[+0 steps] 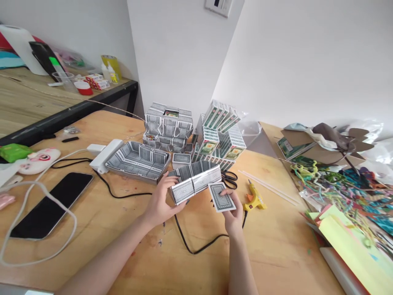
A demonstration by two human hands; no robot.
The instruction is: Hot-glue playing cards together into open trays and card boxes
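Note:
My left hand (162,200) grips the near left end of a small tray made of playing cards (196,180), holding it just above the wooden table (129,246). My right hand (232,213) pinches a single playing card (221,197), back side up, right beside the tray's right end. Behind the tray lie black scissors (230,178). A yellow glue gun (255,198) rests just right of my right hand, its black cord (196,246) running under my hands.
A larger card tray (138,160) sits to the left, with stacked card boxes (168,123) and card packs (224,135) behind. A phone (50,204), white cable and charger lie far left. Coloured paper (353,241) and pipe cleaners crowd the right edge.

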